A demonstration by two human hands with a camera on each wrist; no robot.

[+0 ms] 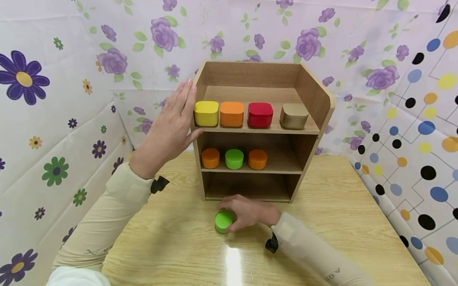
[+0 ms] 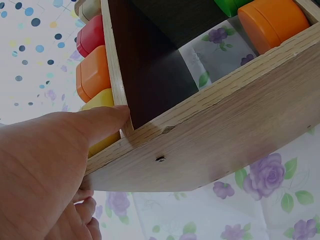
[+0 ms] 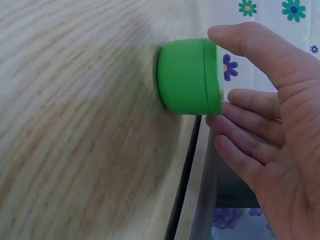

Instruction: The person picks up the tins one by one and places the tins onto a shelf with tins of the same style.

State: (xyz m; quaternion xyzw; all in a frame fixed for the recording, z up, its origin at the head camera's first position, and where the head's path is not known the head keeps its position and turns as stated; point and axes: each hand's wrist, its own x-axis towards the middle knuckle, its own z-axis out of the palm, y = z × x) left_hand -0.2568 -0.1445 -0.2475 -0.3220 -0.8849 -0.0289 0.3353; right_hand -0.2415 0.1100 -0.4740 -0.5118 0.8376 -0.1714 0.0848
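Note:
My left hand (image 1: 169, 123) lies along the left side of a wooden shelf unit (image 1: 247, 132), fingers straight. Its thumb rests on the front edge near a yellow lidded box (image 1: 206, 114), as the left wrist view shows. Down on the table, my right hand (image 1: 247, 212) holds a small round green box (image 1: 223, 222) with its thumb on one side and fingers on the other. In the right wrist view the thumb and fingertips are at the lid end of this green box (image 3: 187, 76), whose base is at the tabletop.
The top shelf also bears an orange box (image 1: 231, 114), a red box (image 1: 260, 115) and a tan box (image 1: 294, 116). On the middle shelf sit an orange round box (image 1: 210, 158), a green one (image 1: 234, 159) and another orange one (image 1: 257, 159). Patterned cloth (image 1: 400, 103) surrounds the wooden table (image 1: 171, 238).

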